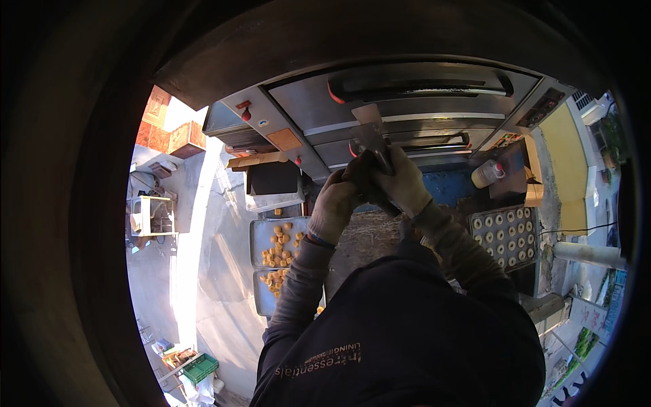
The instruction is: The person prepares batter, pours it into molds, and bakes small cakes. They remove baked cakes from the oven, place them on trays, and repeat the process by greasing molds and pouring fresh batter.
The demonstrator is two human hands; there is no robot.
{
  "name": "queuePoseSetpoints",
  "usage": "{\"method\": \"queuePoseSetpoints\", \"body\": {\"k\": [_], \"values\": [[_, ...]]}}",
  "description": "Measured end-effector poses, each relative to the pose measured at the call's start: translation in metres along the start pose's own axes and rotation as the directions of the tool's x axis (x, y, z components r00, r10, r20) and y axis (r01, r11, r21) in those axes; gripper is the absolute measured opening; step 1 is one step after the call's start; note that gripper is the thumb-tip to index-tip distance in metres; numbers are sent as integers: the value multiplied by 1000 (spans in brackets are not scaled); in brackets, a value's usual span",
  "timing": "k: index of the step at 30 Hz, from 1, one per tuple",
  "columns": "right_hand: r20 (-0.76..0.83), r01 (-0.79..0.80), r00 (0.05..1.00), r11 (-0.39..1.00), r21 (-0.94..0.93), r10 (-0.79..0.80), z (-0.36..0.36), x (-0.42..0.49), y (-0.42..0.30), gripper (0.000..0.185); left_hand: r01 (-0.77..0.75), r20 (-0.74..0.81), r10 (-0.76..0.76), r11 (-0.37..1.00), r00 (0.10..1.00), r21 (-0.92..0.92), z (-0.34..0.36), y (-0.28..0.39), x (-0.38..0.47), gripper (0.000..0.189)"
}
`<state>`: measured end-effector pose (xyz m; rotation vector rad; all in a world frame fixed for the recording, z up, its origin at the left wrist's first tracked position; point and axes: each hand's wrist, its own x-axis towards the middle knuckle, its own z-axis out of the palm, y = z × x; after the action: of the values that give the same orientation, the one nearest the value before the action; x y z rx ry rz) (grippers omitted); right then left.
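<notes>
Both hands wear light knit work gloves and meet in front of the metal deck oven [427,109]. My right hand [404,180] is closed around the dark handle of a flat metal scraper [370,136], whose blade points up towards the oven doors. My left hand [333,203] grips a dark cloth or mitt [361,175] that lies against the scraper's handle; which of the two it is cannot be told. A second, lighter flat blade [367,114] shows behind the scraper. Both oven doors look shut.
Trays of small golden pastries [258,244] stand at the left. At the right is a tray of ring-shaped dough pieces [533,216], with a plastic jug [487,174] beyond it. Between the arms lies a worn board surface [363,236]. A green crate [200,367] stands at lower left.
</notes>
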<state>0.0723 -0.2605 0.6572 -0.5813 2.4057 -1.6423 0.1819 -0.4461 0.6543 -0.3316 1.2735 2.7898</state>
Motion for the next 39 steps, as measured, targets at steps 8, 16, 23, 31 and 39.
{"method": "queuePoseSetpoints", "body": {"k": [8,16,23,31,39], "values": [[51,153,987,986,-59,-150,-52,-9,18,47,155,44,-213,823,976,547,23,-12,40,62],[475,-625,776,612,485,416,-154,-25,117,38,-71,29,-80,-605,996,793,53,-34,115,23],[144,-442,897,845,301,418,-217,-80,197,65,-156,87,-134,-701,987,696,120,23,202,37],[-130,37,984,848,-528,-124,-306,-98,158,86,-117,75,-90,-696,993,708,143,12,272,42],[-243,-117,969,802,-586,-35,-379,-48,78,55,-239,110,-231,-660,967,713,100,-68,244,37]]}}
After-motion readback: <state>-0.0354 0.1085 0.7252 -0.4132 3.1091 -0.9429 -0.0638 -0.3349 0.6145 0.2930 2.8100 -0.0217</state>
